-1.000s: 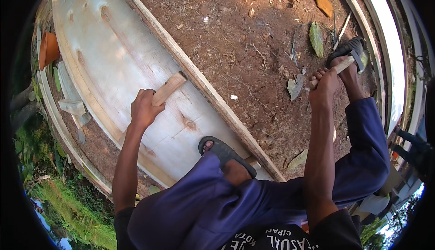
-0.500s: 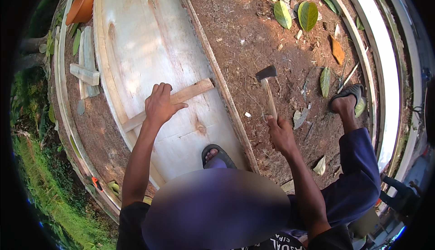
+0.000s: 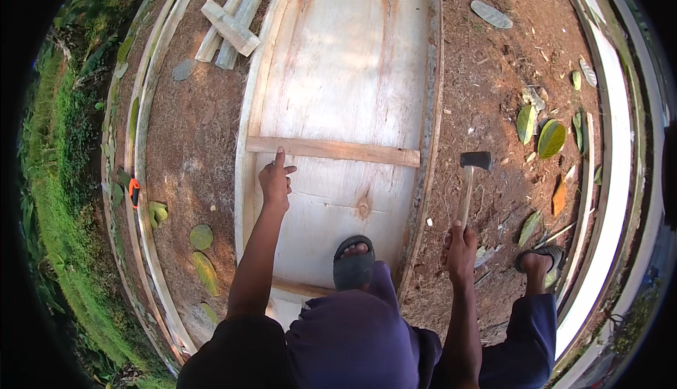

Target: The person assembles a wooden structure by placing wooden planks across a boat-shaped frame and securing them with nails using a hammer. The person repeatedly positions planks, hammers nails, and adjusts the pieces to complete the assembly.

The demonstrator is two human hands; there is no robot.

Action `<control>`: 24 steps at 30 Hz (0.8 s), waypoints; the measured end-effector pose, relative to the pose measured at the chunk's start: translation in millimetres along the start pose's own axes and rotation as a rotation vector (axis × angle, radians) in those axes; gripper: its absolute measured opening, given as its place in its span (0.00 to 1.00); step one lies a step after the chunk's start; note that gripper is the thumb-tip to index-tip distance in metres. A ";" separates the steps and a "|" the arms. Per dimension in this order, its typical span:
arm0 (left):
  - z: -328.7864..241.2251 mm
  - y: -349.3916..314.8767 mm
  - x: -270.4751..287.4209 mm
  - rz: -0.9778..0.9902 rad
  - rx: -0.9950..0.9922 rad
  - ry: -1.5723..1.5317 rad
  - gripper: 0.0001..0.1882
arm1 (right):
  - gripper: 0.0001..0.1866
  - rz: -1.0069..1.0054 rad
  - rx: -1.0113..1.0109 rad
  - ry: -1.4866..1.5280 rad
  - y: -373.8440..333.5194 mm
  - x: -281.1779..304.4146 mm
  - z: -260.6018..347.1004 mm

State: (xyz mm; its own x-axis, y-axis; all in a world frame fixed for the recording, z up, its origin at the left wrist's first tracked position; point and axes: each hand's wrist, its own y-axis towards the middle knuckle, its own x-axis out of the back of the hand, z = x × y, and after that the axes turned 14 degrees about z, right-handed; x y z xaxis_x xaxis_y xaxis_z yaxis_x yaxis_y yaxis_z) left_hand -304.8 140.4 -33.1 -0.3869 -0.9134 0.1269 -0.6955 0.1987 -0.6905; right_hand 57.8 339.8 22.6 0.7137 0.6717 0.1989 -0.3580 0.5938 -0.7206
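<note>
A short wooden batten (image 3: 338, 150) lies crosswise over the long pale plywood panel (image 3: 331, 213), almost spanning its two raised edges. My left hand (image 3: 275, 181) is at the batten's near side, left of its middle. Its index finger stretches up to the wood, at least one other finger sticks out sideways, and nothing shows in the hand. Beyond the panel's right edge, my right hand (image 3: 460, 251) is wrapped round the wooden handle of a hatchet (image 3: 475, 161). The dark head points away from me, above the bare soil.
My left sandalled foot (image 3: 354, 260) stands on the panel, my right foot (image 3: 539, 260) on the soil. Several short wood offcuts (image 3: 233, 26) lie at the far left. An orange-handled tool (image 3: 134, 191) rests by the left boards. Another crosspiece (image 3: 300, 287) is partly hidden near my knee.
My left hand has let go of the batten, which has turned from slanted to nearly straight across the panel. The view has swung left. The hatchet remains in my right hand.
</note>
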 end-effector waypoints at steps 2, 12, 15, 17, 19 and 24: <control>-6.7 5.4 -5.6 -0.047 -0.005 -0.081 0.32 | 0.19 0.029 -0.001 -0.009 0.0 -3.4 -0.3; 23.1 40.1 -15.7 -0.167 -0.357 0.181 0.29 | 0.19 -0.026 0.147 -0.302 4.0 -17.9 -22.5; 21.5 38.7 -2.0 -0.091 -0.306 0.245 0.26 | 0.15 -0.016 0.376 -0.705 -4.4 -20.1 -17.0; 18.4 37.5 9.9 -0.009 -0.249 0.210 0.26 | 0.13 0.101 0.484 -0.860 -7.0 -26.9 -0.7; 5.1 28.0 18.0 0.055 -0.142 0.087 0.25 | 0.11 0.270 0.543 -0.906 -3.5 -36.3 17.2; -3.8 38.9 35.7 0.026 -0.133 0.023 0.22 | 0.13 0.683 0.818 -1.226 13.5 -80.2 65.3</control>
State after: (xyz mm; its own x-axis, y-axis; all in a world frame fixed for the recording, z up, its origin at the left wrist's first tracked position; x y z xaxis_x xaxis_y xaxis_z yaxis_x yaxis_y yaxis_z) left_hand -348.0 116.8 -52.7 -0.4183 -0.8993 0.1277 -0.7589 0.2688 -0.5932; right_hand -43.6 322.8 40.3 -0.4427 0.5881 0.6769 -0.8824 -0.1517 -0.4453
